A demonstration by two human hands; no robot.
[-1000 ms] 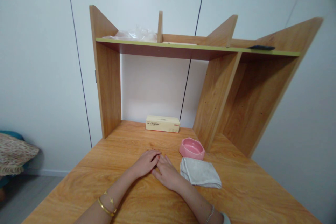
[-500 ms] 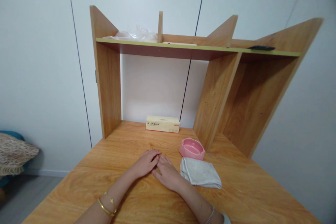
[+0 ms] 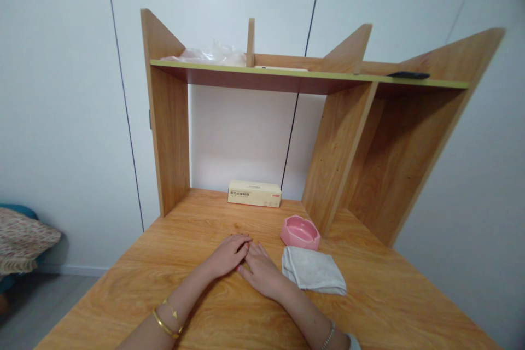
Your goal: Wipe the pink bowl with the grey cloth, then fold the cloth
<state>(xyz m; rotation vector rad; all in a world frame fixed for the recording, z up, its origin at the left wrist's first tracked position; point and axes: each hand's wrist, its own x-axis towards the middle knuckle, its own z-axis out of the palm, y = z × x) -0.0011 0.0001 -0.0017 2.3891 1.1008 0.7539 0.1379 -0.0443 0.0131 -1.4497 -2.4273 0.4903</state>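
Note:
My left hand point(image 3: 228, 255) lies palm down on the wooden desk point(image 3: 213, 317), fingers stretched forward, with its fingertips touching my right hand. My right hand point(image 3: 262, 272) rests flat beside it, fingers out, holding nothing. Just right of the right hand is a folded grey cloth point(image 3: 314, 270). Behind that cloth, close against it, sits a pink ashtray point(image 3: 301, 232) with notched edges. Farther back, near the wall, a long cream box point(image 3: 254, 194) with dark printing lies on its side.
A wooden hutch point(image 3: 344, 142) stands on the desk's rear part. Its upper shelf holds a clear plastic bag point(image 3: 215, 54), a flat white item point(image 3: 281, 68) and a flat black item point(image 3: 409, 74). At far left is a patterned cloth point(image 3: 24, 240) over something blue.

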